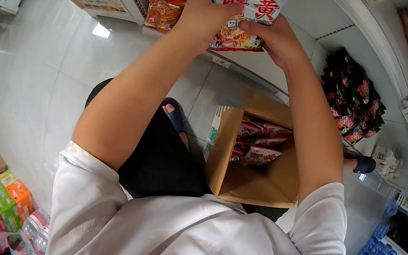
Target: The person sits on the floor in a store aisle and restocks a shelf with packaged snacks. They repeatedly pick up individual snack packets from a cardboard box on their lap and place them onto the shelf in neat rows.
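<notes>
White packet (251,18), left hand (205,12) and right hand (283,42) gripping it, arms (132,85) outstretched

Large red characters (265,10) stand across the white upper part of the packet (254,16); small dark writing (220,61) marks the shelf label (227,66)

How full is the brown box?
Partly full: the brown box has packets toward its far side, while bare cardboard shows at its near side.
</notes>
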{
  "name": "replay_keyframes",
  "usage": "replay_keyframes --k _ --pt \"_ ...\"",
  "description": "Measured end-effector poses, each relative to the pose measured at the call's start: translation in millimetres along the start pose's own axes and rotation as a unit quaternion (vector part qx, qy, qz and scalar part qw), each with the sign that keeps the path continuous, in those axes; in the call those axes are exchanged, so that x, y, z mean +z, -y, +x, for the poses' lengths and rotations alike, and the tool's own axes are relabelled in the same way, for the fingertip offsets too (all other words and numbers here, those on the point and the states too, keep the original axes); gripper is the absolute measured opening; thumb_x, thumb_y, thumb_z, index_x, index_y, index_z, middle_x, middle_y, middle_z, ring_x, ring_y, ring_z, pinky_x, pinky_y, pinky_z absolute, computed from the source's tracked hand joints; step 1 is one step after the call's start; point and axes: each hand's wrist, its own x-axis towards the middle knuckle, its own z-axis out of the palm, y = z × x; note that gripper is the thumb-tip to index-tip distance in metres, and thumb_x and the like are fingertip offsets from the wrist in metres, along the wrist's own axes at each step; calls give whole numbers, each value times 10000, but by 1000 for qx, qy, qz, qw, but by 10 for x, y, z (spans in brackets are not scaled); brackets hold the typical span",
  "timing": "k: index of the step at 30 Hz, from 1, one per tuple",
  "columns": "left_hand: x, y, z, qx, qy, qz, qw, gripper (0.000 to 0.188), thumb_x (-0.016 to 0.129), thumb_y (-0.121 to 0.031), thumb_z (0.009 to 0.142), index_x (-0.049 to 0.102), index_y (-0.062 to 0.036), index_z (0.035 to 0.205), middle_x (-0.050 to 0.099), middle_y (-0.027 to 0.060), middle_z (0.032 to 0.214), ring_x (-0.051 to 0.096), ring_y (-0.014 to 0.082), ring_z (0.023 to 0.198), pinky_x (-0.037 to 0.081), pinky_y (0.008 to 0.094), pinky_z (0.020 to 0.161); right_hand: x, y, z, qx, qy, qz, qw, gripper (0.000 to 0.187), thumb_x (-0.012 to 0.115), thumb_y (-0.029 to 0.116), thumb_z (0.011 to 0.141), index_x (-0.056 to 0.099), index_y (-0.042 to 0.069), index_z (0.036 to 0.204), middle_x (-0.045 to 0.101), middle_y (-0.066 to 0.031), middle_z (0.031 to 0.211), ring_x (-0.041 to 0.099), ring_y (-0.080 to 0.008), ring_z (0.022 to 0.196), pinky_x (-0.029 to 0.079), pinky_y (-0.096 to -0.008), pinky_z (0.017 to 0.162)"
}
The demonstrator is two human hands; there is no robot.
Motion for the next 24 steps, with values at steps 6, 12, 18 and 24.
replay_keyframes --k 6,12,18,24 --pt "-223 164 321 179 -229 189 938 358 672 -110 835 620 22 1164 689 132 1034 654 197 943 509 336 815 -309 -729 647 31 -47 -157 986 559 835 103 738 604 -1 1236 670 -98 1184 637 -210 1037 492 -346 940" --pt "-244 -45 -8 167 67 382 907 245 624 -193 806 655 11 938 690 202 895 678 350 878 526 429 797 -547 -1418 654 141 -210 -251 934 530 882 142 660 656 -30 1108 701 -147 1071 681 -244 915 537 -359 832" --pt "-248 314 -576 40 433 661 611 317 673 -285 863 643 -58 1081 674 177 1022 666 351 1001 534 487 833 -651 -1869 620 110 -239 -183 947 469 863 156 689 637 -55 1042 692 -141 965 659 -210 759 540 -355 667" --pt "-223 404 -683 88 414 653 628 339 688 -310 856 647 -50 1069 677 150 1029 673 343 983 528 487 818 -449 -1730 634 254 -263 -277 889 441 842 140 746 623 -43 1082 680 -159 982 663 -221 780 553 -343 640"
